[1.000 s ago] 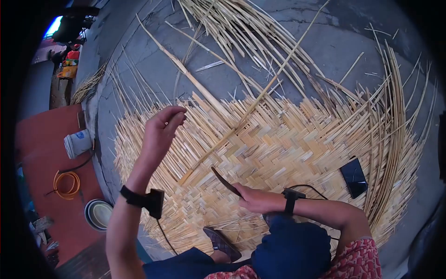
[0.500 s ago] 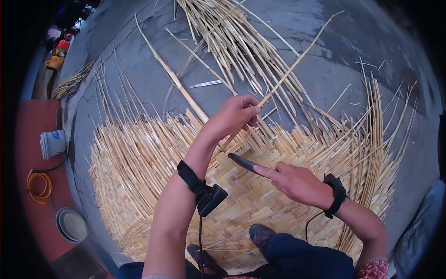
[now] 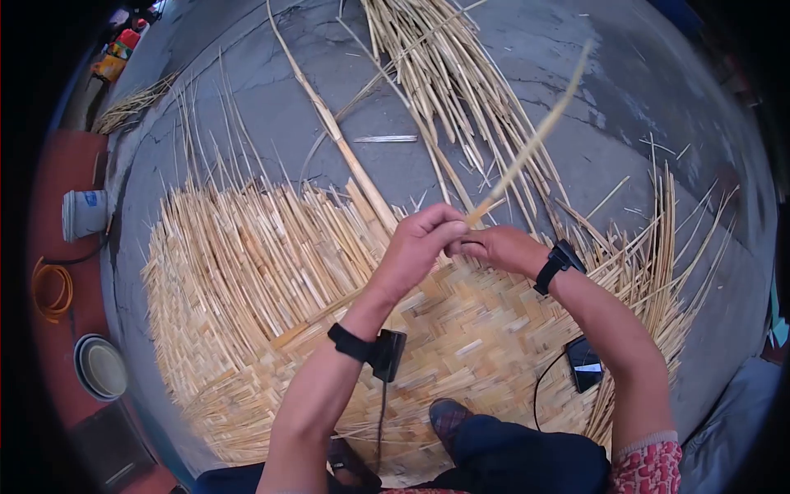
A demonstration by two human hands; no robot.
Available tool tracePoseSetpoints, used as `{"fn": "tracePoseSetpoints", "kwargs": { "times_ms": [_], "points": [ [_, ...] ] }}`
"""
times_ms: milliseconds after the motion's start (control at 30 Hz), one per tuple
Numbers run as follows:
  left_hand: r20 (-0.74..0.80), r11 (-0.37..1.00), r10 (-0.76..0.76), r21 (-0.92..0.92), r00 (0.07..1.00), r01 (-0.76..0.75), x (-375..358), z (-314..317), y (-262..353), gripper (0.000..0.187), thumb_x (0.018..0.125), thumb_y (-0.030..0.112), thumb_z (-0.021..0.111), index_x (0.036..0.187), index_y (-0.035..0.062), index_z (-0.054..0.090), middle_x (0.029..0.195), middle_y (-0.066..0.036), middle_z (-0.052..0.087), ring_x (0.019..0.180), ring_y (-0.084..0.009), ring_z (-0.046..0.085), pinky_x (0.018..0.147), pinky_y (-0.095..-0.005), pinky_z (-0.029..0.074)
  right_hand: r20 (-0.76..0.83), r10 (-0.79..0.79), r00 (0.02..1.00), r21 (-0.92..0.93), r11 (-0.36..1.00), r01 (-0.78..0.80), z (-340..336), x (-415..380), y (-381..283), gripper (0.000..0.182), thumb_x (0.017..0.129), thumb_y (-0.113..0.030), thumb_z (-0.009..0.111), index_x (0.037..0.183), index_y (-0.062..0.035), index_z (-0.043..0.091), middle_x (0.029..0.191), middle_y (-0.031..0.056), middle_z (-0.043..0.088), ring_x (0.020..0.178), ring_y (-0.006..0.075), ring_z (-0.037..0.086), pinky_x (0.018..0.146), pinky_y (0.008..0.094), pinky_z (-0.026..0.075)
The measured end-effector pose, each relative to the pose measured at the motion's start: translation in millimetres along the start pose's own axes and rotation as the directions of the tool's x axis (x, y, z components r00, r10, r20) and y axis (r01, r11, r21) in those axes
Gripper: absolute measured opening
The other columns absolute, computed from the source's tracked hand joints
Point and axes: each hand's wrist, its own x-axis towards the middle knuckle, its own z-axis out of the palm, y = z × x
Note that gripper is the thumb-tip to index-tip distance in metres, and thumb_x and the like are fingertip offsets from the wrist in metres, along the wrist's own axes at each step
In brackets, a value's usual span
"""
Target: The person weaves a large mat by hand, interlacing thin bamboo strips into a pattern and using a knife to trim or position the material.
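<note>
My left hand (image 3: pixel 421 251) is closed round a long, pale split reed (image 3: pixel 539 132), which rises from its fingers to the upper right. My right hand (image 3: pixel 506 247) is closed close against the left one, at the reed's lower part. A dark sliver of the knife (image 3: pixel 473 242) shows at its fingers, with the rest of the blade and the handle hidden. Both hands are above a large woven reed mat (image 3: pixel 461 354) in a herringbone pattern, with loose strip ends sticking out along its far edge.
A bundle of reeds (image 3: pixel 448 82) lies on the concrete floor ahead. One long cane (image 3: pixel 333 128) runs from it toward the mat. To the left are a white bucket (image 3: pixel 85 216), an orange hose (image 3: pixel 53 292) and a basin (image 3: pixel 105 368). My shoe (image 3: pixel 448 418) rests on the mat.
My right hand has moved up and left from over the mat to meet my left hand, bringing the knife to the reed. The view has shifted slightly.
</note>
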Motion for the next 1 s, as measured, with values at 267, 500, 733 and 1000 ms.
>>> {"fn": "tracePoseSetpoints", "kwargs": {
  "times_ms": [267, 500, 733, 1000],
  "points": [
    [-0.202, 0.829, 0.221, 0.554, 0.954, -0.075, -138, -17, -16, 0.021, 0.099, 0.020, 0.066, 0.106, 0.0006, 0.068, 0.093, -0.013, 0.066, 0.092, -0.0298, 0.065, 0.085, -0.0403, 0.051, 0.266, -0.029, 0.963, -0.342, 0.932, 0.123, 34, -89, -111, 0.050, 0.098, -0.036, 0.065, 0.147, -0.0394, 0.055, 0.081, 0.0129, 0.056, 0.069, 0.0347, 0.063, 0.062, 0.0479, 0.052],
    [-0.530, 0.254, 0.238, 0.843, 0.814, 0.475, -214, -131, -83, 0.023, 0.081, 0.017, 0.077, 0.099, 0.0060, 0.068, 0.102, -0.014, 0.065, 0.100, -0.0350, 0.059, 0.084, -0.0458, 0.050, 0.193, -0.575, 0.795, 0.133, 0.818, 0.560, 177, -123, -186, 0.048, 0.100, -0.031, 0.062, 0.148, -0.0261, 0.054, 0.106, 0.0161, 0.061, 0.088, 0.0330, 0.067, 0.073, 0.0437, 0.056],
    [-0.742, 0.674, 0.440, 0.645, 0.505, 0.361, -285, -185, -54, 0.011, 0.090, 0.007, 0.067, 0.098, -0.0008, 0.066, 0.088, -0.013, 0.060, 0.081, -0.0300, 0.062, 0.071, -0.0392, 0.050, 0.197, -0.288, 0.937, 0.248, 0.939, 0.237, 130, 88, -249, 0.027, 0.097, -0.007, 0.058, 0.122, 0.0037, 0.061, 0.101, 0.0231, 0.066, 0.097, 0.0418, 0.065, 0.086, 0.0473, 0.053],
    [-0.844, 0.998, 0.036, 0.056, 0.535, 0.020, -325, -214, -62, 0.026, 0.106, 0.017, 0.054, 0.111, -0.0029, 0.070, 0.098, -0.010, 0.072, 0.093, -0.0145, 0.068, 0.084, -0.0291, 0.054, 0.384, 0.218, 0.897, 0.612, 0.668, -0.424, 153, 261, -276, 0.034, 0.096, -0.030, 0.069, 0.110, 0.0001, 0.063, 0.096, 0.0082, 0.065, 0.088, 0.0197, 0.063, 0.081, 0.0361, 0.051]
  ]
}}
